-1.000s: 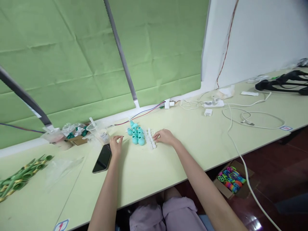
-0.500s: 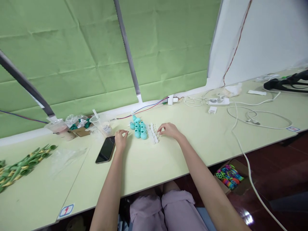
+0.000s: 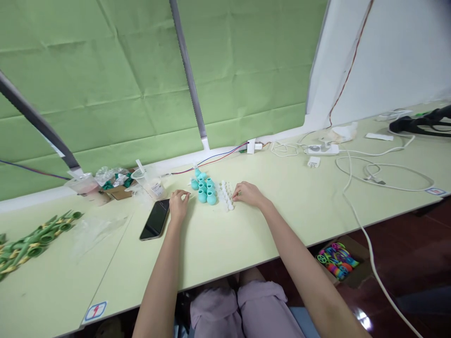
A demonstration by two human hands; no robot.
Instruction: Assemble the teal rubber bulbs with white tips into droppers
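In the middle of the surface [image 3: 218, 244], a bunch of blue-green bulbs [image 3: 211, 199] sits close together, with rows of tiny white pieces [image 3: 225, 196] just to the right. The right hand [image 3: 246, 193] is at the right side of the white pieces, thumb and finger close together; I can't see if it pinches one. The left hand [image 3: 179, 204], left of the bulbs, has its fingertips bunched, but I can't see what is in them. The bulbs look round, so a bump might roll them. The white pieces could slip or scatter if nudged. The phone [image 3: 155, 219] lies just left of that hand, in its way. Farther left, a clear cup [image 3: 150, 187] might spill if hit. On the right, a white cord [image 3: 370, 253] hangs over the near edge and could snag.
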